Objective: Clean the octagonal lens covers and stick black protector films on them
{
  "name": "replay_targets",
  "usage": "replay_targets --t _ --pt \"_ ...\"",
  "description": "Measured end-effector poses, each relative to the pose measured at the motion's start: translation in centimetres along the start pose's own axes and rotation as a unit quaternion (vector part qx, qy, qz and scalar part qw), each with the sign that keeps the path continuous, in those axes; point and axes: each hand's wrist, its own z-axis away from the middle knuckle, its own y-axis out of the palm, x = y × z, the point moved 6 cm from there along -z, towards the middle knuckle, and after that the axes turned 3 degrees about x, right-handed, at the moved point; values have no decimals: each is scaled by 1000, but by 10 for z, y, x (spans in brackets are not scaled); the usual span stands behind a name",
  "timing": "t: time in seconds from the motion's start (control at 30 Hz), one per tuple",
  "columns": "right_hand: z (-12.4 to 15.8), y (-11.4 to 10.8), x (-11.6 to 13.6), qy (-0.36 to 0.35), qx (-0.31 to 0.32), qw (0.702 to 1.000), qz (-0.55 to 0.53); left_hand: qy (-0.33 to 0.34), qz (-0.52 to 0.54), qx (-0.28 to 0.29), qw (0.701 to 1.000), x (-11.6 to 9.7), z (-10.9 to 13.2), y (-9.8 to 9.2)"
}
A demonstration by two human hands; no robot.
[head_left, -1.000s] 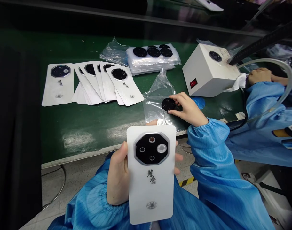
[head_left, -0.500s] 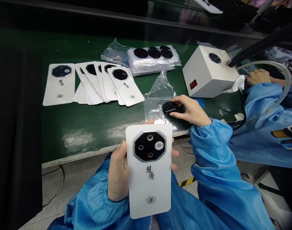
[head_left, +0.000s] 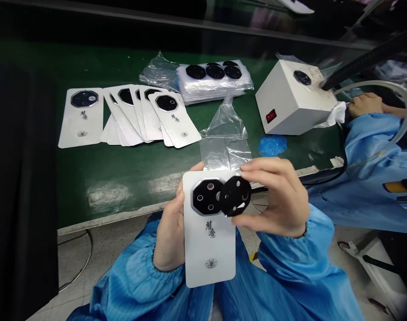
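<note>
My left hand (head_left: 171, 229) holds a white phone back cover (head_left: 210, 249) upright by its left edge, fingers behind it. A black octagonal camera area with a silver rim (head_left: 205, 198) sits at the cover's top. Between thumb and fingertips, my right hand (head_left: 278, 196) grips a black octagonal camera lens plate (head_left: 236, 196) with small cut-outs. That plate overlaps the right side of the cover's camera area; whether they touch I cannot tell. Just beyond lies a clear plastic bag (head_left: 225, 133) on the green bench.
Several more white covers (head_left: 176, 125) lie fanned on the bench (head_left: 123, 178), one apart at left. Behind are stacked plastic trays with black plates (head_left: 216, 87). A white box with a red switch (head_left: 290, 102) and a blue crumpled piece (head_left: 273, 146) stand right, near another person's hand (head_left: 365, 104).
My right hand has lifted the black plate off the plastic bag and brought it down to the cover. The cover in my left hand has shifted slightly up and right.
</note>
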Motion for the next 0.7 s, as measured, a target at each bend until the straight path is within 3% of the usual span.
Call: replay_targets --t 0.1,0.27,0.43,0.63,0.7 --pt "10 4 23 -67 -33 997 -7 25 -14 -40 999 -3 2 -1" --pt "22 9 44 -128 -15 991 24 36 9 -28 999 -5 6 7" --pt "18 13 49 -144 35 988 55 11 7 -33 999 -2 9 7" --pt "24 11 49 -151 -11 987 51 23 8 -14 1000 -1 8 6" --pt "24 13 43 -102 18 994 44 23 15 -9 1000 0 8 7"
